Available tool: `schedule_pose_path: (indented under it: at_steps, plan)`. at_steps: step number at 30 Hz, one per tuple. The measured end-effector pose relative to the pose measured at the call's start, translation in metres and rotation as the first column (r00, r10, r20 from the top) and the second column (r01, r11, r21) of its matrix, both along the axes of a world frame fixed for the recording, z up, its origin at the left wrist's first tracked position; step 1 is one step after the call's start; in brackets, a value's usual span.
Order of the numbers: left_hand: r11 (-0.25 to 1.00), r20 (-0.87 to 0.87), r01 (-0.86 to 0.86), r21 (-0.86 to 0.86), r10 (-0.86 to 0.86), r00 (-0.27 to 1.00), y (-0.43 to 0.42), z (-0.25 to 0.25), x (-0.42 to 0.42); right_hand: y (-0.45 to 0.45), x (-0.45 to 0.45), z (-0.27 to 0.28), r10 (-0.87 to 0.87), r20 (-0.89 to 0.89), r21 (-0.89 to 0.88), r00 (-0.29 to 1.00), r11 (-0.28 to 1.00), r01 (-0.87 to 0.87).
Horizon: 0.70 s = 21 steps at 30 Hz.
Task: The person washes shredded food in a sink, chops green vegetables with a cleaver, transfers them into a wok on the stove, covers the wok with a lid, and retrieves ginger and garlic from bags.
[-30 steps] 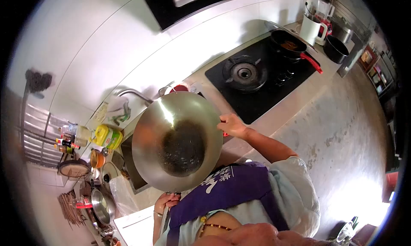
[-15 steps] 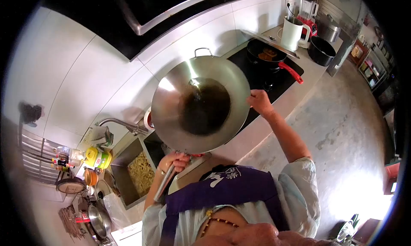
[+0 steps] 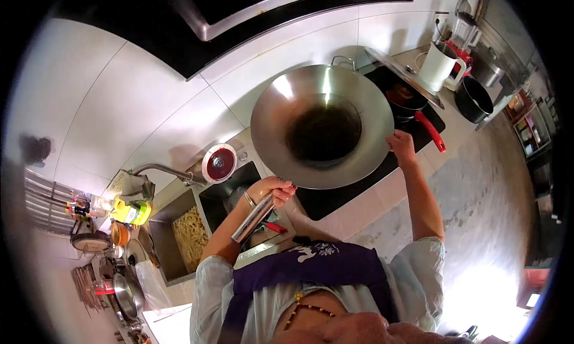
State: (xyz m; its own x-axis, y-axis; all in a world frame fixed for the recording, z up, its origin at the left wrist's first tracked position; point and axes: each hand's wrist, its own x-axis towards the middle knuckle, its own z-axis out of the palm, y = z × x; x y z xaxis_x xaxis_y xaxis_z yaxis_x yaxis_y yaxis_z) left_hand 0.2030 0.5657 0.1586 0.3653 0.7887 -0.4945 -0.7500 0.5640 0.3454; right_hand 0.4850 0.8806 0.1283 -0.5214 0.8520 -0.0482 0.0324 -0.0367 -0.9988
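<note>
nearest, a person in a purple apron (image 3: 311,267) holds a wok (image 3: 323,128), which has just shifted right, from beside the sink (image 3: 161,239) to above the hob (image 3: 317,204); it is now at the stove, though whether it rests there cannot be told. the left hand (image 3: 272,191) is wrapped round its long handle (image 3: 253,220), forearm slanting forward and inward; the right hand (image 3: 402,146) pinches the right rim, forearm reaching forward. beyond the left hand, a bowl (image 3: 219,180) of red liquid (image 3: 220,161) is no longer partly hidden. just right of the wok is a pan (image 3: 412,110); farther off, a white jug (image 3: 438,66).
</note>
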Motion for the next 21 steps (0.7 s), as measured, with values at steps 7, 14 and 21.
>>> schedule_pose_path:
  at_steps: [7,14,21]
  plan:
    - [0.998,-0.043,-0.055,0.002,0.055,0.998,0.001,-0.004,-0.004,0.004,-0.004,-0.004,-0.016,0.114,0.056,0.993,0.998,0.01]
    - [0.999,0.073,-0.044,-0.031,0.047,0.996,-0.003,0.001,-0.025,-0.002,-0.001,-0.016,0.003,0.092,-0.002,0.996,1.0,-0.002]
    - [0.994,0.025,-0.078,0.076,0.076,0.997,-0.013,-0.002,-0.032,-0.021,-0.005,-0.014,0.01,-0.014,-0.067,1.0,0.998,-0.011]
